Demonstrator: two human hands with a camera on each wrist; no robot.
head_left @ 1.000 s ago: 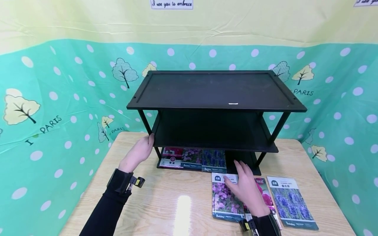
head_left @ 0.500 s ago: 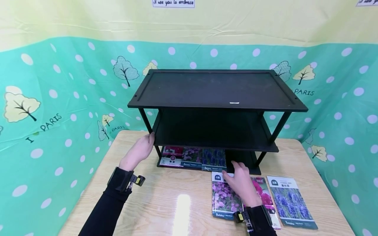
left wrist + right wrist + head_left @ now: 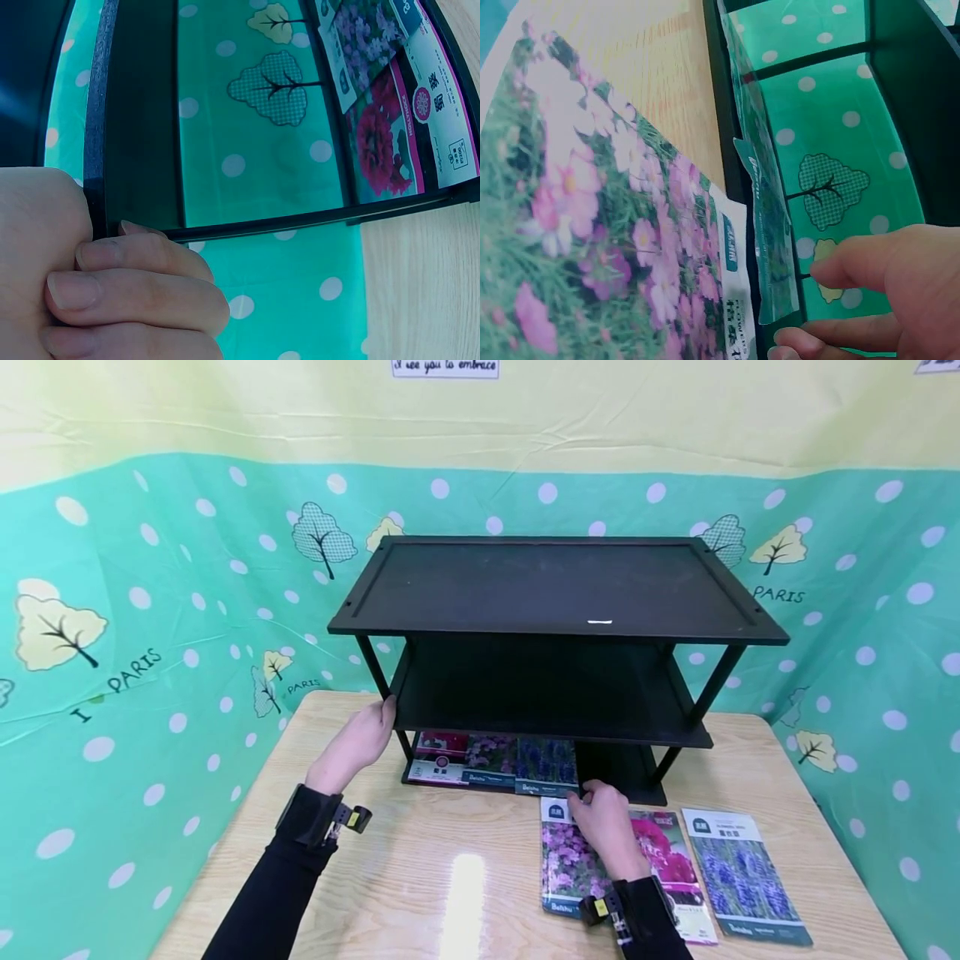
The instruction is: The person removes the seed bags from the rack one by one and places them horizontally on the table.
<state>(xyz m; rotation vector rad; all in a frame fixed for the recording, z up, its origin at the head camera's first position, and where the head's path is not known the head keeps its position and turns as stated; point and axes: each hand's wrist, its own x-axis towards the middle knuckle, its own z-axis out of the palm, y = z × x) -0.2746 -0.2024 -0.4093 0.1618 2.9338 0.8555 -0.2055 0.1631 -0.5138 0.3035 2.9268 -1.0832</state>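
Observation:
My left hand (image 3: pixel 356 745) grips the left side of a black three-tier shelf rack (image 3: pixel 551 689) at the middle tier; its fingers curl round the frame (image 3: pixel 96 150). Three flower seed packets lie side by side on the bottom tier: a red one (image 3: pixel 438 758), a purple one (image 3: pixel 491 758) and a blue one (image 3: pixel 546 764). My right hand (image 3: pixel 606 822) is at the lower right corner of the blue packet. In the right wrist view its thumb and fingers stand apart beside that packet (image 3: pixel 774 240); whether they touch it I cannot tell.
On the wooden table (image 3: pixel 390 877) in front of the rack lie a pink-purple seed packet (image 3: pixel 567 860), a magenta one (image 3: pixel 671 860) and a blue one (image 3: pixel 746 872). A green dotted cloth (image 3: pixel 187 652) hangs behind the table.
My right hand has drawn left and slightly toward me over the bottom tier, and its fingers have come closer together. The left hand keeps its hold on the rack.

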